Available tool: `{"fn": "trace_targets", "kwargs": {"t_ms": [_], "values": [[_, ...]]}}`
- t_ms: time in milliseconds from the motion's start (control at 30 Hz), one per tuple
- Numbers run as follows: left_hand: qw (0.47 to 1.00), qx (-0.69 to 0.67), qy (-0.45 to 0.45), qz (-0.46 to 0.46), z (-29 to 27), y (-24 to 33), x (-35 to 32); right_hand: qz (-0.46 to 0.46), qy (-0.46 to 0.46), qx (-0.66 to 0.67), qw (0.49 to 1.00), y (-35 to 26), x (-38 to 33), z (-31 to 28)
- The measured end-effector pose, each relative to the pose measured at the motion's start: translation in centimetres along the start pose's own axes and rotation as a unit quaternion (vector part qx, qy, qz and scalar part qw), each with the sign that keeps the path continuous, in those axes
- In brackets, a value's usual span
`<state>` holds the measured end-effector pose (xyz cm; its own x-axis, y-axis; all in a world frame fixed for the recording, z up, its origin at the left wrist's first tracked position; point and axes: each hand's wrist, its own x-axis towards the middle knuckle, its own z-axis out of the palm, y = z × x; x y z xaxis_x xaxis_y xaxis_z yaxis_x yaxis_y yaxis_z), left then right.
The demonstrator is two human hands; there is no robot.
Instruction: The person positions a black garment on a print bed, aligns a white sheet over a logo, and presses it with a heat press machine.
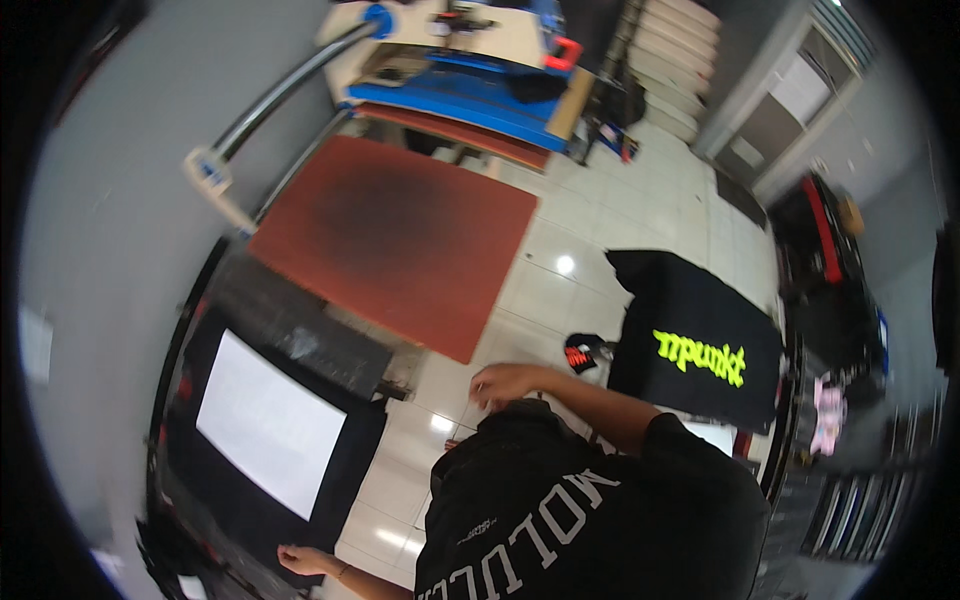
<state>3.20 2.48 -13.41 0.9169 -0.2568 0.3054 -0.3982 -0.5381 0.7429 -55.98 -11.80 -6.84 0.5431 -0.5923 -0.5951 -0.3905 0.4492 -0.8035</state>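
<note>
A white sheet (270,420) lies flat on black cloth (348,475), which looks like a garment spread over a dark platen (290,315) at the left. My left hand (305,560) is at the cloth's near edge with its fingers curled together. Whether it pinches the cloth is too small to make out. My right hand (503,384) is raised in front of my chest, the wrist bent and the fingers drooping and blurred. It is away from the sheet, and I see nothing clearly in it.
Beyond the platen stands a reddish-brown board (400,235) with a dark scorched middle. Behind it is a blue-edged machine table (460,100) with a metal bar (295,90). To the right, a black shirt (700,340) with neon-yellow lettering lies spread out. A small black-and-red cloth piece (582,353) is beside it.
</note>
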Motion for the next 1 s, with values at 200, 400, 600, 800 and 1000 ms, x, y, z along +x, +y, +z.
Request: {"fn": "trace_targets", "kwargs": {"t_ms": [200,400,600,800,1000], "values": [[0.888,-0.261,-0.304,0.224,8.1,28.3,-14.3,0.192,0.549,-0.200,0.788,13.4,-13.5,-14.5],[0.537,-0.210,-0.746,0.334,8.4,44.3,-39.9,0.262,0.673,-0.021,0.692,19.2,-27.7,-17.2],[0.089,-0.021,-0.909,0.406,10.5,39.2,-61.7,0.208,0.876,0.115,0.421,24.2,-31.9,-4.7],[-0.084,0.015,-0.851,0.518,8.3,36.4,-67.0,-0.039,0.743,0.646,0.170,24.6,-24.1,7.4],[-0.086,0.012,-0.796,0.599,5.2,36.5,-67.0,-0.108,0.673,0.705,0.197,20.7,-21.8,6.2]]}}
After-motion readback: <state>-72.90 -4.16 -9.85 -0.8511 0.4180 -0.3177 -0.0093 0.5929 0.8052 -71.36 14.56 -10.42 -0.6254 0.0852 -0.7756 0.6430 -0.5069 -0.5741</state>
